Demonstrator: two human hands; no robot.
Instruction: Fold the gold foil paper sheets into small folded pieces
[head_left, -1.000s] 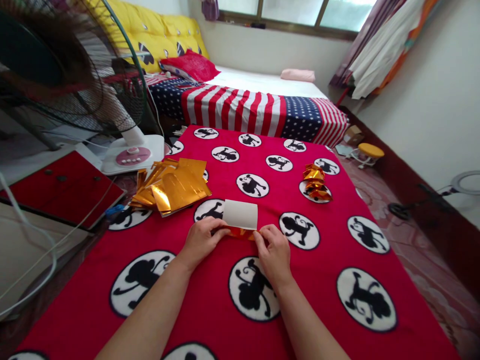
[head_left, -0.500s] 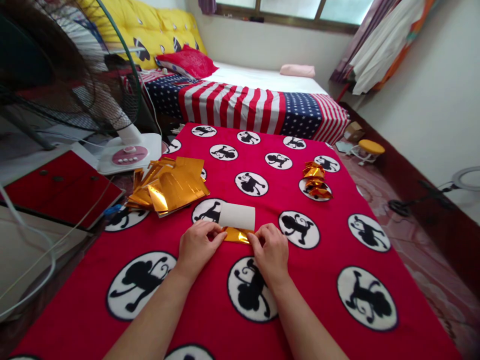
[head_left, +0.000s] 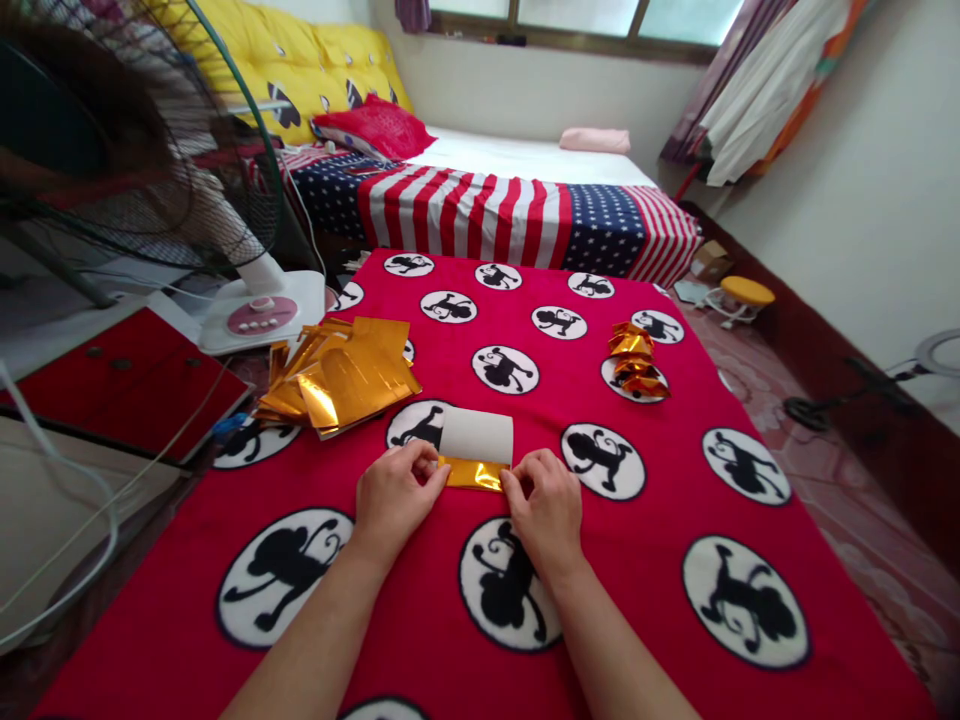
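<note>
A sheet of gold foil paper (head_left: 474,448), white on its back, lies part-folded on the red blanket (head_left: 652,480). Its near edge is turned up so a gold strip shows below the white face. My left hand (head_left: 395,492) pinches the fold's left end with closed fingers. My right hand (head_left: 544,496) pinches the right end the same way. Both hands rest on the blanket, close together.
A loose stack of gold foil sheets (head_left: 341,378) lies at the left. A small pile of folded gold pieces (head_left: 634,360) sits at the right. A standing fan (head_left: 150,170) and its white base are at the far left, a bed with a flag-pattern cover (head_left: 517,215) behind.
The near edge of the sheet has been folded up, so more gold strip shows between my hands. Both hands stayed at the fold's ends.
</note>
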